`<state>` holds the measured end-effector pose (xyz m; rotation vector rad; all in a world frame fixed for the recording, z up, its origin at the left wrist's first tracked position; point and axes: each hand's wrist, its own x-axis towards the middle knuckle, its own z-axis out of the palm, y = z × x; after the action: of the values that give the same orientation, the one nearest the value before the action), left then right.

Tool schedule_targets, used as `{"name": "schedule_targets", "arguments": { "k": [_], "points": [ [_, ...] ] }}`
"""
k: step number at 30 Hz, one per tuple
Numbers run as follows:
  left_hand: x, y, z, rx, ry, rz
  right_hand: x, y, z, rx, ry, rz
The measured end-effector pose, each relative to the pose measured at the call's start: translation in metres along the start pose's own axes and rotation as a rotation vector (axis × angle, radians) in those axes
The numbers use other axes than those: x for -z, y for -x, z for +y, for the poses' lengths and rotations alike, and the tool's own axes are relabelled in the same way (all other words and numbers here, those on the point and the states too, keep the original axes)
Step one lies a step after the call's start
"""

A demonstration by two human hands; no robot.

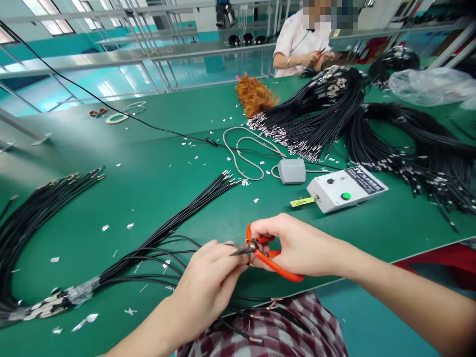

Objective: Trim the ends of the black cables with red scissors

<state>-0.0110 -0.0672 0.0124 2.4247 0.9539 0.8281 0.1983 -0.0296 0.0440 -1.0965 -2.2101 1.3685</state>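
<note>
Right at the near table edge, the right hand (297, 245) has its grip closed around the orange-handled metal snips (260, 250), blades pointing left into the left hand (211, 280), whose fingers are pinched shut on something too small to make out, just at the blade tips. Just beyond and left, the bundle of thin black cables (167, 233) fans across the green table (148, 168). Farther back sit a white control box with a green button (345, 191) and a grey foot pedal (292, 171).

Green workbench (156, 188) under cable bundles (316, 119), control box (345, 191).
</note>
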Motion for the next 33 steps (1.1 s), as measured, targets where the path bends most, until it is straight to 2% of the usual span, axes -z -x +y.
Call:
{"name": "schedule_targets", "arguments": {
  "k": [4, 8, 10, 12, 14, 16, 19, 21, 23, 25, 28, 30, 33],
  "points": [
    [0.001, -0.001, 0.003, 0.01, 0.013, -0.076, 0.004, -0.002, -0.007, 0.045, 0.075, -0.095],
    [0.002, 0.001, 0.007, 0.014, 0.006, -0.089, 0.003, -0.001, -0.014, 0.124, 0.253, -0.126],
    [0.002, 0.002, 0.008, 0.012, 0.028, -0.082, 0.001, 0.002, -0.015, 0.163, 0.265, -0.134],
    [0.001, 0.004, 0.009, 0.01, 0.025, -0.073, 0.0, 0.004, -0.013, 0.138, 0.195, -0.131],
    [0.0, 0.007, 0.008, 0.009, 0.007, -0.068, -0.003, 0.005, -0.009, 0.033, -0.016, -0.127],
    [-0.002, 0.01, 0.008, -0.015, -0.021, -0.057, -0.008, 0.004, -0.001, -0.121, -0.369, -0.152],
    [-0.004, 0.016, 0.006, -0.106, -0.088, 0.034, -0.025, 0.004, 0.014, -0.296, -0.912, -0.198],
    [-0.008, 0.019, 0.005, -0.157, -0.142, 0.105, -0.042, 0.005, 0.021, -0.384, -1.188, -0.171],
    [-0.012, 0.019, 0.003, -0.164, -0.209, 0.172, -0.058, 0.01, 0.026, -0.454, -1.382, -0.144],
    [-0.015, 0.017, 0.002, -0.117, -0.27, 0.233, -0.067, 0.015, 0.027, -0.455, -1.469, -0.178],
    [-0.018, 0.01, 0.004, 0.014, -0.228, 0.289, -0.06, 0.02, 0.027, -0.345, -1.4, -0.161],
    [-0.017, 0.005, 0.007, 0.113, -0.111, 0.297, -0.043, 0.02, 0.028, -0.256, -1.232, -0.015],
    [-0.015, -0.002, 0.011, 0.268, 0.098, 0.263, -0.015, 0.013, 0.037, -0.177, -0.825, 0.281]
  ]
}}
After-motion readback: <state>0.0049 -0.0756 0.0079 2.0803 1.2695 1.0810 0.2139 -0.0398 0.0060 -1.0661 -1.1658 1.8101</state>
